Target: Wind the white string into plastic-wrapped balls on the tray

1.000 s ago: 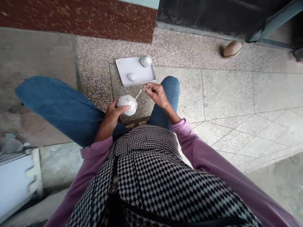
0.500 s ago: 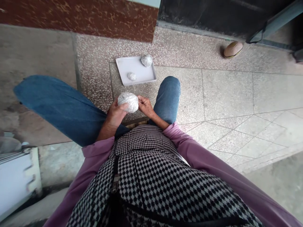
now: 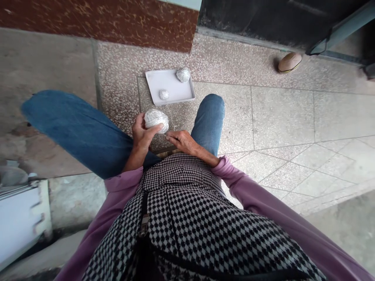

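My left hand [image 3: 141, 134] is closed around a white ball of thread [image 3: 156, 119], held above the floor between my knees. My right hand [image 3: 180, 140] sits just below and right of the ball, fingers pinched together; a thin strand seems to run from the ball to it. Beyond the hands, a white tray [image 3: 164, 80] lies on the floor with a larger thread ball [image 3: 183, 74] in its far right corner and a small thread ball [image 3: 164, 94] near its front edge.
My legs in blue jeans spread left [image 3: 79, 130] and right [image 3: 208, 117] of the hands. A brown shoe [image 3: 289, 62] lies on the floor at the far right. A red-brown wall base runs along the back. A white object [image 3: 20, 222] stands at the lower left.
My right hand pulled a strand out from the ball a second ago, then came back to the ball and has now dropped below it. The left hand turned the ball slightly.
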Action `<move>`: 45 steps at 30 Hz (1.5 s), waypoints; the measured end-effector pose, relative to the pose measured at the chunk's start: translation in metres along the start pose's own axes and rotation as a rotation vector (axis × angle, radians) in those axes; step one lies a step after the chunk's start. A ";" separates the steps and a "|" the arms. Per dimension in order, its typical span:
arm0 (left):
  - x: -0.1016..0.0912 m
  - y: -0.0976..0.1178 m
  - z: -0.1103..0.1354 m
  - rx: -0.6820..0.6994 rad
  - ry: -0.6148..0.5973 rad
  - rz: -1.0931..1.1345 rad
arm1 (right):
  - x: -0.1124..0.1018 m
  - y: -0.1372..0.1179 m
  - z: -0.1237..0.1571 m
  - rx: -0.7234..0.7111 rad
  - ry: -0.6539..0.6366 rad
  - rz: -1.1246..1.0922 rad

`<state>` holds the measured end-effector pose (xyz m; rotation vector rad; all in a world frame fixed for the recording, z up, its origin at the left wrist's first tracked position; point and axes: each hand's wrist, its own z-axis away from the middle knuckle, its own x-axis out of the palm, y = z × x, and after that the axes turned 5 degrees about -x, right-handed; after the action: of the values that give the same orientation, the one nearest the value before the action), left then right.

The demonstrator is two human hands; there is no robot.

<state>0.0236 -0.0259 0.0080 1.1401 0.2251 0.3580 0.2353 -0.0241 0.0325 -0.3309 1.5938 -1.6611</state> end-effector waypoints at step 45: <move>-0.024 -0.011 -0.022 0.080 -0.085 -0.342 | -0.030 -0.016 0.021 -0.121 -0.051 0.076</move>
<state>-0.0042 -0.0208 -0.0108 1.1684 0.3566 -0.0023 0.2632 -0.0206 0.0610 -0.3674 1.6517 -1.4913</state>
